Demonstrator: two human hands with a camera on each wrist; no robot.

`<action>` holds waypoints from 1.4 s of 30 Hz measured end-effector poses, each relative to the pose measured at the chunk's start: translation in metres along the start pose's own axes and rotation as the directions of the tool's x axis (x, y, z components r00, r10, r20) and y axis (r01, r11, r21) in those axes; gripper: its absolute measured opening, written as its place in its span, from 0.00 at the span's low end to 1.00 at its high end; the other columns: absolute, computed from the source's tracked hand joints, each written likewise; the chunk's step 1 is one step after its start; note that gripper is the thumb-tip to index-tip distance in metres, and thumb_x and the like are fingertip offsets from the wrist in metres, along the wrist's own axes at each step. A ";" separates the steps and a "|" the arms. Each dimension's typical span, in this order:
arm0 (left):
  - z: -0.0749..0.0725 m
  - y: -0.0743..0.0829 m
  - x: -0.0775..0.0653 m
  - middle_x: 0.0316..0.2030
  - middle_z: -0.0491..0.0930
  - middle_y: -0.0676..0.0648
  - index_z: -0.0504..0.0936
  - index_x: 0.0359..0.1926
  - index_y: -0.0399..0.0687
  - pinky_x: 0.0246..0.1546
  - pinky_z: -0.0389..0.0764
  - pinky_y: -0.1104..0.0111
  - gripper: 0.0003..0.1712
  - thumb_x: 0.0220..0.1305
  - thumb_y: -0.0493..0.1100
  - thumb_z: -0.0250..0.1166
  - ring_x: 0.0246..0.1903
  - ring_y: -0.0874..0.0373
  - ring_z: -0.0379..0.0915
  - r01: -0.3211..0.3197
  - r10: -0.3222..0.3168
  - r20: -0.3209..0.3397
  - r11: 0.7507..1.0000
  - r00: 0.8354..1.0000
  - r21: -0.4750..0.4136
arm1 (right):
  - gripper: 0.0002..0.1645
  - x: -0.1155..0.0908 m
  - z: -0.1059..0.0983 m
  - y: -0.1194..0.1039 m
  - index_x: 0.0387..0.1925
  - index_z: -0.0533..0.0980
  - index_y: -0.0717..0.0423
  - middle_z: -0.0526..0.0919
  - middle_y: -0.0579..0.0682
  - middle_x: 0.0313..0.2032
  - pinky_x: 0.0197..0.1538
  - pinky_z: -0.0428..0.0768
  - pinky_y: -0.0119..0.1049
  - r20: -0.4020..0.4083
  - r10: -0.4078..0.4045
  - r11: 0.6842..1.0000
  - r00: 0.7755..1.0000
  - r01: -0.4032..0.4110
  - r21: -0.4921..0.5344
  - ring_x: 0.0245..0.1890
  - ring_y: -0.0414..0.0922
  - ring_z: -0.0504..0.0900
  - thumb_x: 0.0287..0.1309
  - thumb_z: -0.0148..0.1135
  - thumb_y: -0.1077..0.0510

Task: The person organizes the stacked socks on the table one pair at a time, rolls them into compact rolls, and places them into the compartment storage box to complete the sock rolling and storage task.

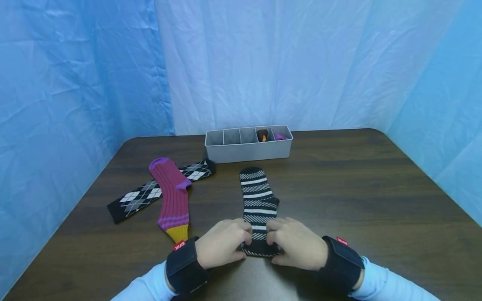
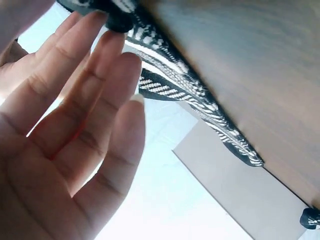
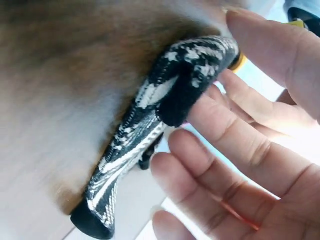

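Observation:
A black-and-white striped sock (image 1: 258, 209) lies in front of me, toe pointing away and the near end folded over. My left hand (image 1: 227, 241) is at the left side of that folded end. In the left wrist view its fingertips (image 2: 117, 42) touch the black cuff, the fingers only slightly bent. From the right, my right hand (image 1: 297, 242) touches the same end. The right wrist view has its fingers (image 3: 227, 122) loosely extended against the turned-over cuff, and its thumb (image 3: 275, 47) stands apart from the fabric.
To the left, a magenta sock (image 1: 174, 196) with a yellow cuff lies across a black argyle sock (image 1: 137, 200). At the table's back stands a grey divided box (image 1: 246, 155), with a brown item (image 1: 261, 134) and a purple item (image 1: 279, 136) in its right compartments. Blue curtains surround the table.

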State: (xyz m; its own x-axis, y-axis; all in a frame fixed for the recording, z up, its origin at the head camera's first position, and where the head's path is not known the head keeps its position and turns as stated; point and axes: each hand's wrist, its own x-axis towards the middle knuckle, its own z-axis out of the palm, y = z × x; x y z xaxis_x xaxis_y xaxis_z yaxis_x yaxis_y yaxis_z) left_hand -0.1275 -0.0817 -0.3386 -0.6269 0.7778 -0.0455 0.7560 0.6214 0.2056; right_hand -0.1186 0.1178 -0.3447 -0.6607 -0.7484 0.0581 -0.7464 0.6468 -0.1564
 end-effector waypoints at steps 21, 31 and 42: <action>0.000 0.001 0.000 0.16 0.66 0.59 0.69 0.32 0.52 0.18 0.62 0.80 0.07 0.52 0.38 0.59 0.16 0.70 0.60 0.052 -0.055 -0.008 0.980 0.998 -0.190 | 0.14 -0.002 0.003 0.001 0.37 0.66 0.51 0.60 0.36 0.11 0.17 0.57 0.22 -0.007 -0.025 0.990 1.000 0.026 0.139 0.11 0.31 0.55 0.46 0.55 0.64; 0.001 -0.001 0.000 0.33 0.74 0.57 0.79 0.33 0.57 0.30 0.69 0.78 0.08 0.49 0.44 0.62 0.32 0.67 0.67 0.072 -0.074 -0.043 0.996 0.996 -0.045 | 0.03 0.000 0.002 0.002 0.22 0.75 0.47 0.69 0.39 0.24 0.30 0.66 0.27 -0.077 0.019 1.000 0.997 -0.019 0.002 0.24 0.34 0.63 0.41 0.63 0.55; -0.001 0.001 -0.002 0.30 0.77 0.56 0.80 0.33 0.53 0.30 0.69 0.78 0.08 0.48 0.41 0.62 0.30 0.67 0.67 0.076 -0.077 -0.043 0.997 0.996 -0.029 | 0.04 0.001 -0.003 0.001 0.21 0.76 0.50 0.68 0.37 0.18 0.29 0.63 0.28 -0.032 -0.007 1.000 0.999 0.007 0.002 0.19 0.33 0.62 0.37 0.60 0.61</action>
State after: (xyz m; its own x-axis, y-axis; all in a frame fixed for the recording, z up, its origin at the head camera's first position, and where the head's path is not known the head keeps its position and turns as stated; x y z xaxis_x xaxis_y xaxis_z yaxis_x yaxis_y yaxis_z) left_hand -0.1258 -0.0826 -0.3377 -0.6906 0.7230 -0.0194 0.7007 0.6754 0.2299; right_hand -0.1203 0.1185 -0.3422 -0.6574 -0.7481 0.0905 -0.7511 0.6409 -0.1583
